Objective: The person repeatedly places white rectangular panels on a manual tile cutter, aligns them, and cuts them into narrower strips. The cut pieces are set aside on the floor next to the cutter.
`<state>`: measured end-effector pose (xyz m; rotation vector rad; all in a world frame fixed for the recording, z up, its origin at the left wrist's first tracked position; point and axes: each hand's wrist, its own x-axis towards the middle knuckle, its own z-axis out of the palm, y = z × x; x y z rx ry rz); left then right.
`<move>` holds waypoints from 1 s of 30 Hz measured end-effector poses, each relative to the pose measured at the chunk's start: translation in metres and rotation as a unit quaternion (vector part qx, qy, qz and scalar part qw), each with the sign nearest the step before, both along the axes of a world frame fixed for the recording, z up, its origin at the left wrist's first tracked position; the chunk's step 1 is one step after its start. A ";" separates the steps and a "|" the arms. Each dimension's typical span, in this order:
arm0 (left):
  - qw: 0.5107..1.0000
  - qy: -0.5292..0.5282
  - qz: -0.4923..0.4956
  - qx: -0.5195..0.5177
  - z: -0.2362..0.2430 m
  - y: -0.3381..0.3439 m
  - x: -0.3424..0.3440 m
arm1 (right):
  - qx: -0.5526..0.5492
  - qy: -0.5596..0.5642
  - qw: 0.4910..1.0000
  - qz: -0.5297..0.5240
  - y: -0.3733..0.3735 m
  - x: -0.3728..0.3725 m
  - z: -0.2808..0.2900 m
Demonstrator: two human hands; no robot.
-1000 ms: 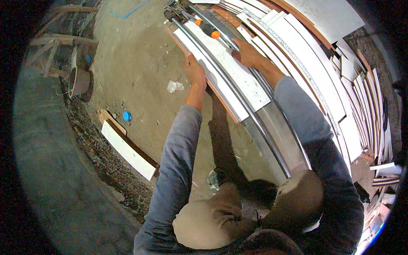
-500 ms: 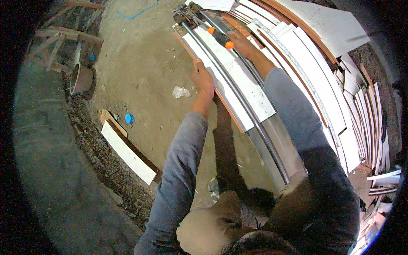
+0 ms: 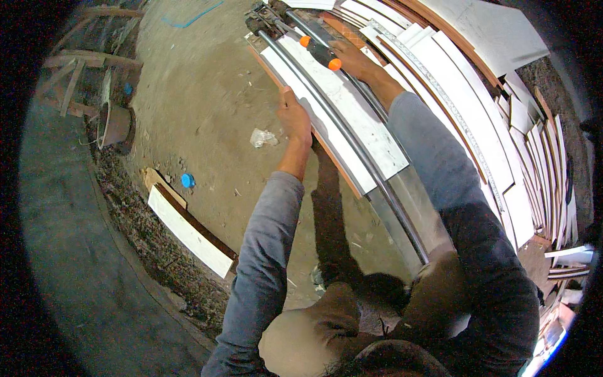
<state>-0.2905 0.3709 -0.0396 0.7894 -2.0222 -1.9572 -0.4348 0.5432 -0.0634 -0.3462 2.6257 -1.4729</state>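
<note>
A white tile (image 3: pixel 372 137) with a brown underside edge lies in a manual tile cutter, under its two steel rails (image 3: pixel 340 117). My left hand (image 3: pixel 294 118) is closed on the tile's left edge, thumb on top and fingers out of sight below. Beyond it, my right hand (image 3: pixel 358 63) is closed beside the right-hand rail, close to the black sliding carriage with orange knobs (image 3: pixel 334 64). What its fingers hold is hidden. The cutter's bare metal bed (image 3: pixel 411 198) reaches back toward my legs.
Rows of stacked white tiles (image 3: pixel 449 94) line the right side, with more strips (image 3: pixel 543 169) beyond. On the dirt floor at left lie a tile offcut (image 3: pixel 188 229), a blue cap (image 3: pixel 188 181) and crumpled clear plastic (image 3: pixel 263 137). A bucket (image 3: pixel 115 122) stands further left.
The whole view has shifted slightly. Both hands keep about the same places at the tile and cutter, and the carriage stays at the far end of the rails.
</note>
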 end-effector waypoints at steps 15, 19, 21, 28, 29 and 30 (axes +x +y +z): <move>0.994 0.046 -0.042 -0.092 -0.001 -0.001 0.001 | -0.144 0.015 0.987 0.074 0.004 0.015 0.020; 0.997 0.058 -0.013 -0.058 -0.009 0.006 0.002 | -0.249 -0.094 0.963 0.046 0.009 0.029 0.032; 0.992 0.021 -0.024 -0.119 -0.012 -0.002 -0.004 | -0.230 -0.064 0.971 0.031 0.006 0.032 0.034; 0.967 -0.008 -0.047 -0.251 -0.031 -0.014 -0.018 | -0.175 0.019 0.984 -0.014 0.011 0.029 0.020; 0.974 -0.001 -0.043 -0.224 -0.029 -0.011 -0.018 | -0.170 0.027 0.985 -0.018 0.012 0.028 0.018; 0.982 -0.025 -0.029 -0.186 -0.024 -0.009 -0.016 | -0.165 0.036 0.985 -0.023 0.012 0.028 0.017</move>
